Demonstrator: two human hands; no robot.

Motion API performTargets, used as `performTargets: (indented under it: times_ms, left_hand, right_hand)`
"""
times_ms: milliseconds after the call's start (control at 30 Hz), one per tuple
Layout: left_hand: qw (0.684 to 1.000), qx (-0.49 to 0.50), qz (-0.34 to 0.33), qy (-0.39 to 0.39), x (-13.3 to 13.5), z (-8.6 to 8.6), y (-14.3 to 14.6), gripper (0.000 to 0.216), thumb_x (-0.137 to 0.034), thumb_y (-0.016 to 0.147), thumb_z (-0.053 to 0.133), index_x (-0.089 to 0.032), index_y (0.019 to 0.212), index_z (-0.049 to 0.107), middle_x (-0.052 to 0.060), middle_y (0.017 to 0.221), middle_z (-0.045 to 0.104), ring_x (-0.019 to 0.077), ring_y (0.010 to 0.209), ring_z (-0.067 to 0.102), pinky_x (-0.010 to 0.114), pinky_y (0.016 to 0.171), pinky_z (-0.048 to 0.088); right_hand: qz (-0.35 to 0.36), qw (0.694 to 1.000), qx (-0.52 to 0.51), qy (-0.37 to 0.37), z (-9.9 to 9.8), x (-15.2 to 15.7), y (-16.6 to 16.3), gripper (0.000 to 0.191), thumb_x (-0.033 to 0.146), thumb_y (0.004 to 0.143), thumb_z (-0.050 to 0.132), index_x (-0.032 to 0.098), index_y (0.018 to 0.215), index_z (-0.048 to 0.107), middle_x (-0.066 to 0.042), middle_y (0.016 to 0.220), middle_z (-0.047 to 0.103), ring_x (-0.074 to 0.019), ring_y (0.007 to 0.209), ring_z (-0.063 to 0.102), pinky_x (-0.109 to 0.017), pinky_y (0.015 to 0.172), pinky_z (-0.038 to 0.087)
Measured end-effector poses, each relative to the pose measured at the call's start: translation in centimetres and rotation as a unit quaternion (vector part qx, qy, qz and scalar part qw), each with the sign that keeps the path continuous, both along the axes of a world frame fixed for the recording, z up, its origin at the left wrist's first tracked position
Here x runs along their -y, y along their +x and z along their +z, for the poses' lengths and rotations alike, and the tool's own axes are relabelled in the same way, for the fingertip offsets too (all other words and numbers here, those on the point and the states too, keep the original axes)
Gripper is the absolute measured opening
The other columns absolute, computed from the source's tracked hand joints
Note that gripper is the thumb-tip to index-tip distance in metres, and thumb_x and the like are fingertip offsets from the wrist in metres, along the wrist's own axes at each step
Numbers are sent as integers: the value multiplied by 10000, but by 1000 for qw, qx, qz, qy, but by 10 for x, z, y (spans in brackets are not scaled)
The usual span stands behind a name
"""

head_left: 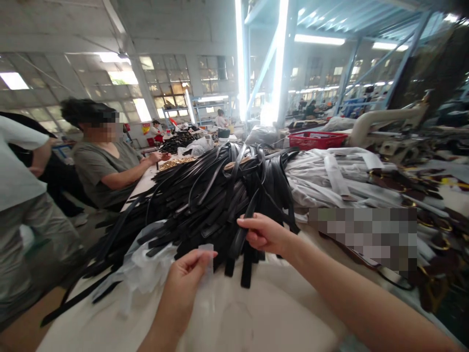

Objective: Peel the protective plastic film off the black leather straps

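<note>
A large heap of black straps (216, 195) lies across the white table (264, 318) in front of me. My right hand (266, 234) is closed around a few black strap ends that hang down from the heap's near edge. My left hand (185, 283) pinches a small clear plastic piece (206, 254) between thumb and fingers, just in front of the heap. Crumpled clear plastic (146, 269) lies at the left of that hand.
A seated person in a grey shirt (104, 161) works at the table's far left; another person (22, 205) stands nearer. White straps (337, 181), brown belts with gold buckles (436, 215), a red basket (317, 139) and a sewing machine (388, 122) fill the right.
</note>
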State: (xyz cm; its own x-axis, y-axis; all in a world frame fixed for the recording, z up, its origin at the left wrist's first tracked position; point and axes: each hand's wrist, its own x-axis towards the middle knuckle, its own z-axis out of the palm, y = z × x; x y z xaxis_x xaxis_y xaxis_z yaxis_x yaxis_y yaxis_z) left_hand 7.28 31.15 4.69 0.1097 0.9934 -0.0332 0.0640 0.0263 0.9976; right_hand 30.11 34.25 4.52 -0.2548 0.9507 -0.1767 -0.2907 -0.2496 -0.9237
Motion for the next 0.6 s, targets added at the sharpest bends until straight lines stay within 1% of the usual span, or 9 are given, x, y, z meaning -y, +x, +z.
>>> performTargets:
  times_ms: [67, 100, 167, 200, 300, 367, 433, 500, 600]
  left_hand:
    - [1000, 13, 18, -1, -1, 2, 0, 365, -489, 575, 824, -166, 737, 770, 40, 755, 724, 187, 765, 582, 246, 710, 425]
    - [1000, 14, 22, -8, -1, 2, 0, 358, -480, 556, 835, -165, 712, 769, 42, 747, 725, 189, 759, 582, 251, 715, 428]
    - [999, 9, 23, -21, -2, 2, -1, 352, -464, 527, 851, -158, 677, 764, 33, 690, 709, 177, 701, 566, 253, 682, 424]
    - [999, 6, 24, -24, -2, 0, -2, 347, -457, 523, 853, -156, 669, 761, 25, 666, 695, 169, 676, 556, 250, 667, 417]
    - [999, -4, 46, -18, -3, -5, -3, 329, -445, 528, 848, -152, 623, 734, -7, 594, 642, 138, 618, 517, 234, 630, 388]
    - [998, -13, 62, -12, -3, -8, -2, 325, -439, 528, 842, -151, 581, 700, -26, 553, 603, 118, 580, 481, 223, 594, 357]
    - [997, -23, 67, -13, -2, -9, -1, 325, -428, 513, 842, -151, 563, 678, -35, 535, 585, 111, 560, 462, 221, 573, 335]
    - [997, -36, 69, -17, -2, -8, 0, 329, -430, 506, 836, -150, 559, 671, -36, 531, 577, 113, 556, 457, 224, 577, 334]
    - [996, -49, 71, -20, -2, -8, 1, 343, -450, 508, 828, -150, 562, 670, -33, 541, 573, 123, 573, 462, 232, 602, 344]
  right_hand:
    - [92, 996, -6, 8, -1, 11, -9, 440, 408, 542, 850, 159, 623, 496, 50, 393, 504, -44, 297, 388, -138, 290, 261]
    - [128, 992, -9, 17, -2, 15, -13, 414, 386, 537, 856, 145, 648, 538, 31, 419, 539, -60, 314, 428, -149, 301, 293]
    - [151, 987, -32, 43, -4, 20, -20, 365, 363, 580, 839, 127, 717, 596, 21, 468, 573, -67, 343, 459, -157, 324, 323]
    - [130, 989, -50, 58, -4, 20, -23, 344, 358, 607, 825, 126, 734, 604, 29, 479, 567, -58, 349, 450, -153, 327, 311]
    - [-4, 990, -98, 105, -1, 17, -25, 299, 327, 651, 795, 134, 671, 568, 53, 481, 512, -29, 356, 393, -146, 329, 230]
    - [-65, 984, -97, 137, 2, 14, -23, 280, 300, 675, 771, 136, 642, 547, 58, 480, 493, -23, 358, 369, -150, 336, 205]
    - [-84, 981, -77, 156, 3, 12, -19, 226, 282, 692, 746, 139, 694, 571, 59, 483, 501, -29, 358, 371, -154, 340, 208]
    - [-79, 982, -48, 166, 5, 13, -16, 201, 279, 702, 727, 143, 753, 587, 60, 482, 514, -42, 359, 391, -157, 341, 225]
    - [-62, 982, 5, 178, 7, 15, -15, 195, 284, 707, 710, 141, 758, 588, 56, 484, 527, -49, 363, 411, -161, 344, 261]
